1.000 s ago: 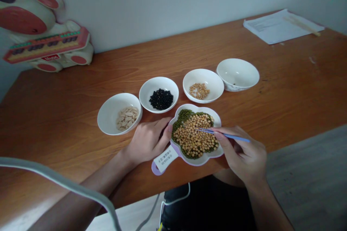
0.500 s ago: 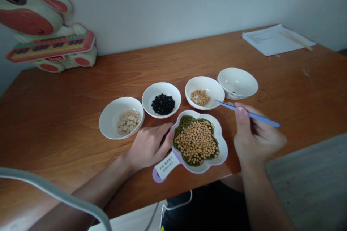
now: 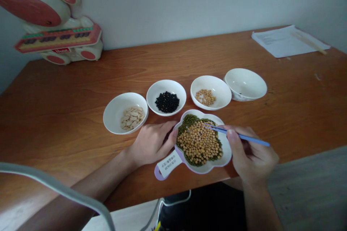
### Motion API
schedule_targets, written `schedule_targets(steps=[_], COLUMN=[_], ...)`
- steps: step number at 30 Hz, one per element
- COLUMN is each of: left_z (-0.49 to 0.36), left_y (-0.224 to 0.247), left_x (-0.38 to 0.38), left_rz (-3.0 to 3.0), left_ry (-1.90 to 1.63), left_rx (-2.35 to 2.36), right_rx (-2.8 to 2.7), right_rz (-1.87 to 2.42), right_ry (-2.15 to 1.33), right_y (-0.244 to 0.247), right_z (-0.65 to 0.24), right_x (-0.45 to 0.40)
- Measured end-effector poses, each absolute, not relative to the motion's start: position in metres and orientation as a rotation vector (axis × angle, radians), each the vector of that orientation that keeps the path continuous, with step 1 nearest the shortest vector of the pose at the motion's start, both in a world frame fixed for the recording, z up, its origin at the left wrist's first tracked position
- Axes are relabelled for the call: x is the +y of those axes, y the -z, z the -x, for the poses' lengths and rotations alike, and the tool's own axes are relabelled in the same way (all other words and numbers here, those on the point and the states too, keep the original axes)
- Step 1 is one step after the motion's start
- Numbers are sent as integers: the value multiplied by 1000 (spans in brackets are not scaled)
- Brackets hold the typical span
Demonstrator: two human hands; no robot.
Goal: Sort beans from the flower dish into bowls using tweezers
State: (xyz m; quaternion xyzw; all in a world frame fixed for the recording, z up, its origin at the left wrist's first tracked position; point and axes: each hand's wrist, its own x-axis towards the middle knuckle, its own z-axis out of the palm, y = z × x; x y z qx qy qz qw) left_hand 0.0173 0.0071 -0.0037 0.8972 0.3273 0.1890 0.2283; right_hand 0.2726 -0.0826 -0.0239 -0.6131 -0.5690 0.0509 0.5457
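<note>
My right hand (image 3: 253,151) is closed on a pair of blue tweezers (image 3: 244,137). The tips reach over the yellow beans (image 3: 199,139) in a flower-shaped dish (image 3: 227,151); whether they touch a bean I cannot tell. Green beans (image 3: 186,122) show around the yellow ones. With thumb and fingers, my left hand (image 3: 154,142) grips the dish's left rim, beside its labelled purple handle (image 3: 169,164). Just behind stand a white bowl (image 3: 223,94) with some yellow beans and another bowl (image 3: 166,83) holding black beans (image 3: 167,102).
A bowl (image 3: 111,115) of pale flat seeds (image 3: 132,118) stands at the left. At the right end is a bowl (image 3: 251,83) with a tiny dark speck. Behind are a toy keyboard (image 3: 59,39) and papers (image 3: 284,41) with a stick. A grey cable (image 3: 54,184) crosses the lower left.
My right hand has brought the tweezers from the bowl of yellow beans down and left over the flower-shaped dish. The small yellow thing at their tips no longer shows. My left hand keeps its grip.
</note>
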Motion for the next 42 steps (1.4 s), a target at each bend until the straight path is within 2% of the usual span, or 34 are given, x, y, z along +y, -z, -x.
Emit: schedule_targets(steps=[4, 18, 24, 42], left_z=[-18, -18, -18, -17], left_y=[3, 4, 4, 4], left_x=[7, 7, 8, 7], left_rz=[-2472, -2459, -2457, -2461], left_ry=[-533, -519, -520, -524], left_rx=[899, 913, 915, 913], right_rx=[-1576, -1488, -1568, -1601], right_rz=[1388, 1529, 1435, 1435], right_ry=[-184, -224, -139, -340], right_y=[19, 24, 21, 12], right_z=[-273, -274, -274, -276], right_x=[-79, -80, -80, -72])
